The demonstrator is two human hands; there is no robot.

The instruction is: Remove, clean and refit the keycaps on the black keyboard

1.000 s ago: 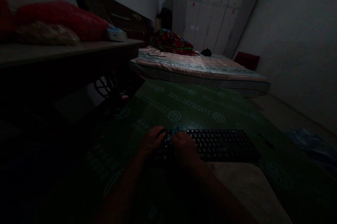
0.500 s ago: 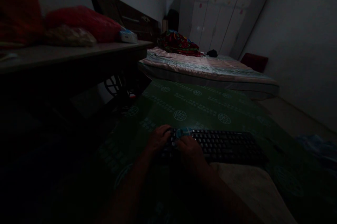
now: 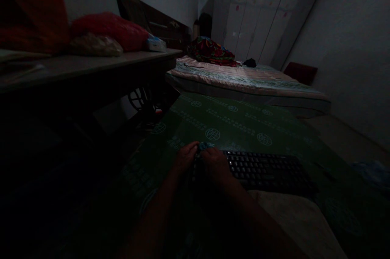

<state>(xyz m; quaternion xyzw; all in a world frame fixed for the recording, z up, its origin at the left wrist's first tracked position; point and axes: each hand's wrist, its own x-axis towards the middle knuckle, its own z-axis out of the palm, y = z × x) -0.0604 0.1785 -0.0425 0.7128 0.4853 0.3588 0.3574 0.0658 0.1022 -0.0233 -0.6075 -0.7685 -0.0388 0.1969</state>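
A black keyboard (image 3: 268,169) lies on a green sheet with pale globe prints (image 3: 237,129). My left hand (image 3: 185,156) is at the keyboard's left end, its fingers curled against the edge. Close beside it, my right hand (image 3: 215,163) lies over the left keys, with its fingers closed on a small blue-green cloth (image 3: 205,145). The cloth sticks out beyond the fingertips, near the top left corner of the keyboard. Dim light hides what my left fingers press on.
A beige cloth (image 3: 292,210) lies below the keyboard. On the left, a table (image 3: 122,61) bears a red bag (image 3: 112,29) and a tissue pack (image 3: 156,43). Behind stand a bed (image 3: 250,78) and a white wardrobe (image 3: 252,23). A bluish cloth (image 3: 371,171) is at the right.
My right hand and the blue-green cloth have moved left along the keyboard, closer to my left hand. The cloth looks more bunched. The whole view has shifted slightly.
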